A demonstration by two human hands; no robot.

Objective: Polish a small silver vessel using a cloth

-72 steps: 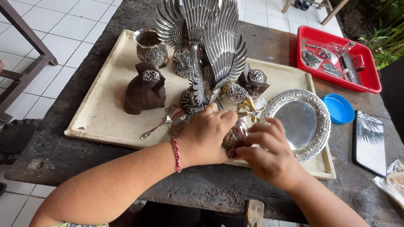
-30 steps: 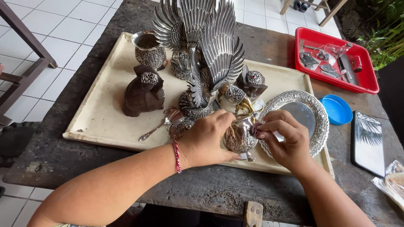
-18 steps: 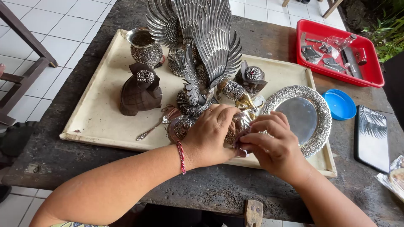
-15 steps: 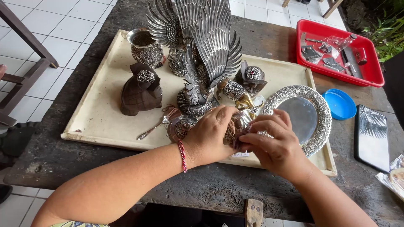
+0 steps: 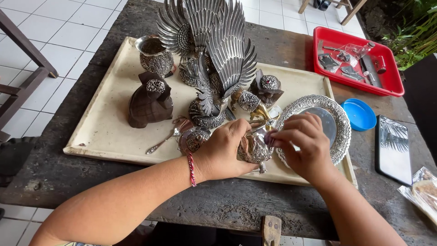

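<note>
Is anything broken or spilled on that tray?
Nothing stands out. The silver pieces stand upright on the cream tray; a small spoon lies flat. Both hands, left and right, hold a small silver ornament.

Winged figure (image 5: 214, 59) on tray (image 5: 104, 136), bin (image 5: 396, 86) behind right

I am looking down at a cream tray (image 5: 104, 136) lying on the dark worktop (image 5: 227, 209). At centre frame my left hand (image 5: 225, 152) is gripping a small ornate silver piece (image 5: 254, 148), while my right hand (image 5: 302, 146) is pinching at its top, covering part of a round silver plate (image 5: 339, 120). A winged silver bird figure (image 5: 214, 54) is standing upright at upper centre. A red tray (image 5: 391, 84) is sitting at upper right.
</note>
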